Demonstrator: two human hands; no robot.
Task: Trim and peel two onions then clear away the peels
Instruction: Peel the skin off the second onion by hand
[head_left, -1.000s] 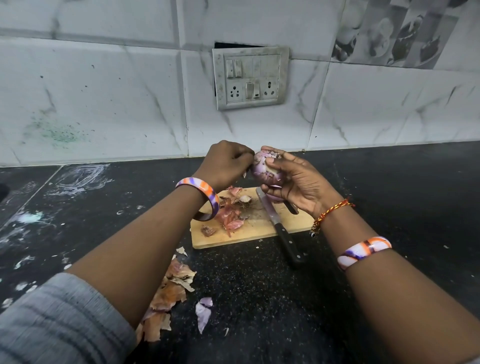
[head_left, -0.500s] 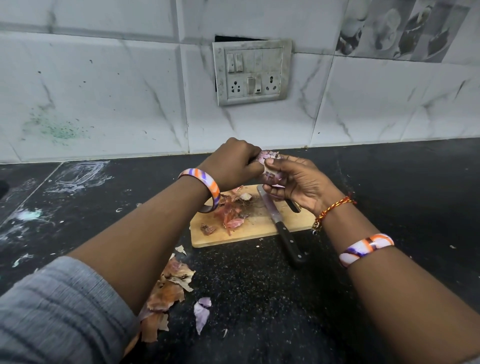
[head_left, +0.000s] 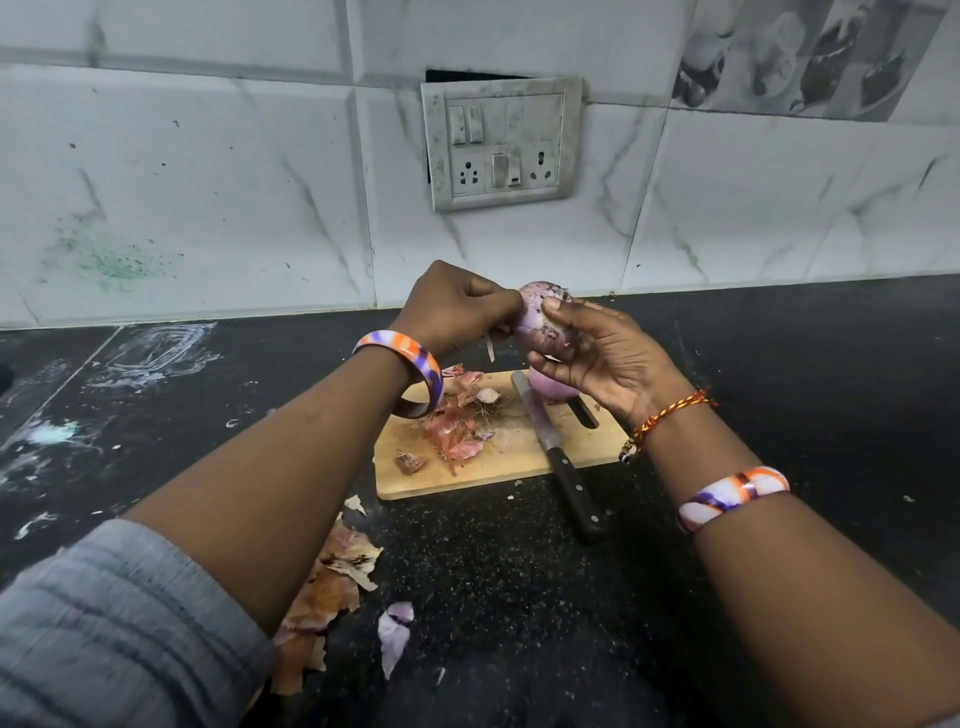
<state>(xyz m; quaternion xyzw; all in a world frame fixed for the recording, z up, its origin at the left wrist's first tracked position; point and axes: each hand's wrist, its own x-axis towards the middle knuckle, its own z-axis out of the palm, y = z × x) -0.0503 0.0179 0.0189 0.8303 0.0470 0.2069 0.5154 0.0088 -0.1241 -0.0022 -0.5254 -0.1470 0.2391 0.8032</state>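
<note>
- Both hands sit a little higher above the board than a second ago; a thin strip of skin now hangs below the left hand.
- Loose onion peels lie on the black counter, left of centre near the front edge.
- Left hand: fingers curled shut, pinching skin on the held onion, which lies directly to its right.
- Wooden cutting board below carries more peels, a knife and the second onion, peeled.
- Right hand: fingers half-open, cradling the held onion; open counter lies beyond.
</note>
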